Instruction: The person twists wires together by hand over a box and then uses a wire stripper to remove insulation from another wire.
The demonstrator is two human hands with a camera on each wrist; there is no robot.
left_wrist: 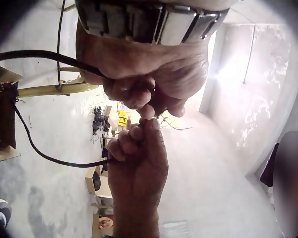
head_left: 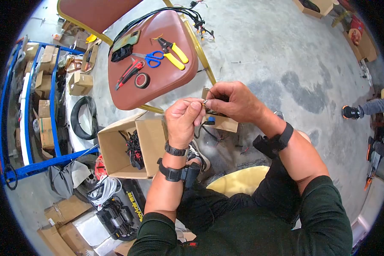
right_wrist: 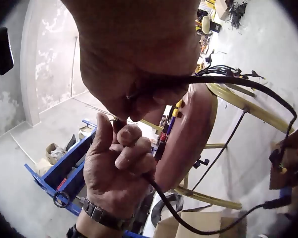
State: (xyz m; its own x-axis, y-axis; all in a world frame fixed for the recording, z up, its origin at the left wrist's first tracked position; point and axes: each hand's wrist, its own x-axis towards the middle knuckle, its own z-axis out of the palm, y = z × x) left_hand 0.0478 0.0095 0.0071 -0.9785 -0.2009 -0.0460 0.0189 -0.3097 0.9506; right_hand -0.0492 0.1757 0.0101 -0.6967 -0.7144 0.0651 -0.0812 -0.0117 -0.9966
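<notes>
My left hand (head_left: 183, 121) and right hand (head_left: 234, 102) meet fingertip to fingertip in front of the chair. The left pinches the end of a black cable (right_wrist: 181, 219) that runs out below its curled fingers. In the right is another black cable (right_wrist: 251, 85), looping down toward the boxes. Thin bare wires (left_wrist: 176, 126) stick out between the fingertips in the left wrist view. The fingers hide the spot where the wire ends come together. On the chair seat (head_left: 170, 87) lie yellow-handled wire strippers (head_left: 173, 53), blue scissors (head_left: 151, 57), a red utility knife (head_left: 130, 74) and a roll of tape (head_left: 142, 80).
An open cardboard box (head_left: 115, 155) with dark cables stands left of my legs, and a smaller box (head_left: 224, 123) sits beneath my hands. More black cables (head_left: 192, 15) hang over the chair's back edge. A blue rack (head_left: 51, 100) fills the left; another person's foot (head_left: 351, 112) shows right.
</notes>
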